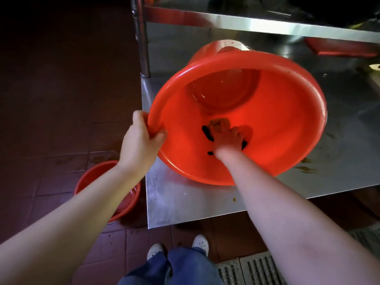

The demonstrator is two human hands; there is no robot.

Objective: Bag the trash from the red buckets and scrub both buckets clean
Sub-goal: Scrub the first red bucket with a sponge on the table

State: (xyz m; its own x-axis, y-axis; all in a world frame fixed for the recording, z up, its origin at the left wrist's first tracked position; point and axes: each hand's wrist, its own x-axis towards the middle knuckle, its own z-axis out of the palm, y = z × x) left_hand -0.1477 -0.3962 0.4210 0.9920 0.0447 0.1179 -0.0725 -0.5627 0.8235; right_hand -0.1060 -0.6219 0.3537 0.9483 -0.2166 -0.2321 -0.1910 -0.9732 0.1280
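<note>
At the centre of the frame a red bucket (236,112) lies tipped on its side on a steel table (185,200), its mouth turned toward the camera so the inside wall is within reach. The left hand (141,138) clamps the rim at the bucket's left edge, fingers curled over the lip and thumb inside; this looks meant to stop the bucket rolling or sliding under pressure. The right hand (228,138) reaches deep inside, closed over a scrubber (219,124) that is brownish with dark bits showing around the fingers, and presses it against the lower wall. The bucket holds no trash, and its far bottom glistens as if wet, so the work seems to be in the scrubbing stage.

At the lower left of the frame a second bucket (115,188) stands upright on the tiled floor (51,120), just beside the table's corner and partly hidden by the left forearm; whether it is clean cannot be told. Brown smears mark the table at the right, near the tipped bucket. A floor grate (255,268) shows at the bottom edge.
</note>
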